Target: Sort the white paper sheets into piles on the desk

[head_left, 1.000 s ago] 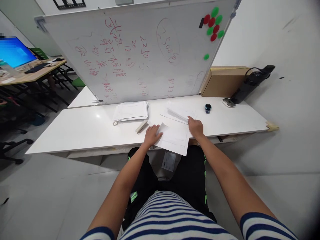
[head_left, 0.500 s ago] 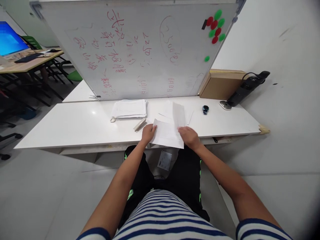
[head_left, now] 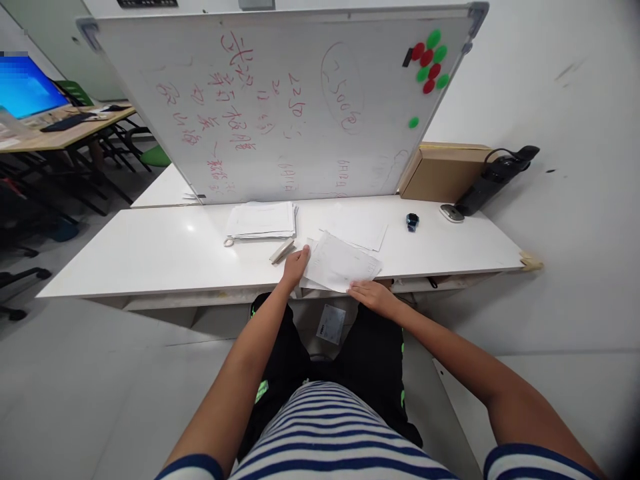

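Several white paper sheets [head_left: 340,263] are held between my two hands over the front edge of the desk, the top one turned at an angle to those beneath. My left hand [head_left: 296,265] is closed on their left edge, thumb on top. My right hand [head_left: 373,297] pinches the near lower edge of the sheets. Just left of my left hand lies a pale stapler [head_left: 283,251]. Behind the held sheets, more loose paper [head_left: 363,230] lies flat on the desk. A stack of papers [head_left: 263,219] sits behind the stapler.
A whiteboard [head_left: 310,100] with red writing and magnets stands along the back of the white desk [head_left: 125,260]. To the right are a wristwatch [head_left: 412,221], a computer mouse [head_left: 452,213], a cardboard box [head_left: 443,175] and a black bottle [head_left: 493,180].
The sheet that stood raised in my right hand has come down flat onto the sheets in my left. My right hand has shifted lower, to the near edge.
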Available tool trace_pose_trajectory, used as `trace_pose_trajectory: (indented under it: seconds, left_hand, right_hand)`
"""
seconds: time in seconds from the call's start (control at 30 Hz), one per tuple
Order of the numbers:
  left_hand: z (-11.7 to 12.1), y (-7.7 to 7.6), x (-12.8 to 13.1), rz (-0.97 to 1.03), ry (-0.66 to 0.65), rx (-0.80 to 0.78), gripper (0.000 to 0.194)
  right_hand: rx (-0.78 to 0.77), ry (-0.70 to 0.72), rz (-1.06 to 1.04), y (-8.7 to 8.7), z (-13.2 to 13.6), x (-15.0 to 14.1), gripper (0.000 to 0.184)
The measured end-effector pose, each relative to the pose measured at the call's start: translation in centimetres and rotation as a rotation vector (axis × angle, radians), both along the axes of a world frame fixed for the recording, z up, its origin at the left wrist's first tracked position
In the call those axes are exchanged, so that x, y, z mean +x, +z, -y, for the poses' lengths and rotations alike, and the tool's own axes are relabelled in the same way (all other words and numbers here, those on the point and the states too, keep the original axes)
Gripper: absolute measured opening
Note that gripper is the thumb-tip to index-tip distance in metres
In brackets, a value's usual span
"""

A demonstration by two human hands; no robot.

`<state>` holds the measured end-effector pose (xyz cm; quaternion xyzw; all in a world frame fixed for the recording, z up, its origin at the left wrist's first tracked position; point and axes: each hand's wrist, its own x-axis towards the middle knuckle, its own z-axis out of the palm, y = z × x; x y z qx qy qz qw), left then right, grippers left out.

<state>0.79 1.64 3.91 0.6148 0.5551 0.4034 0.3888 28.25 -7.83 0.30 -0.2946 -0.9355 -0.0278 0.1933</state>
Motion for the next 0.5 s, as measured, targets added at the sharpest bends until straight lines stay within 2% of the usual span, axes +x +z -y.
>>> trace_pose_trajectory:
  seconds: [0.1, 0.2, 0.33, 0.5]
  left_hand:
    - [-0.1, 0.0, -0.2, -0.007, -0.018, 0.018, 0.056]
    - [-0.2, -0.1, -0.2, -0.057, -0.042, 0.039, 0.053]
    - [0.0, -0.4, -0.1, -0.131, -0.046, 0.063, 0.047]
    - [0.3, -0.3, -0.1, -0.037, -0.079, 0.034, 0.058]
  right_hand:
    - [0.033, 0.0, 0.038, -1.1, 0.4, 0.4, 0.037]
    - [0.105, -0.108, 0.077, -1.6, -0.1, 0.1, 0.036]
    - [0.121, -0.28, 0.157, -1.1, -1.8, -2.2, 0.038]
    - [0.0, -0.4, 0.219, -0.3, -3.2, -4.2, 0.019]
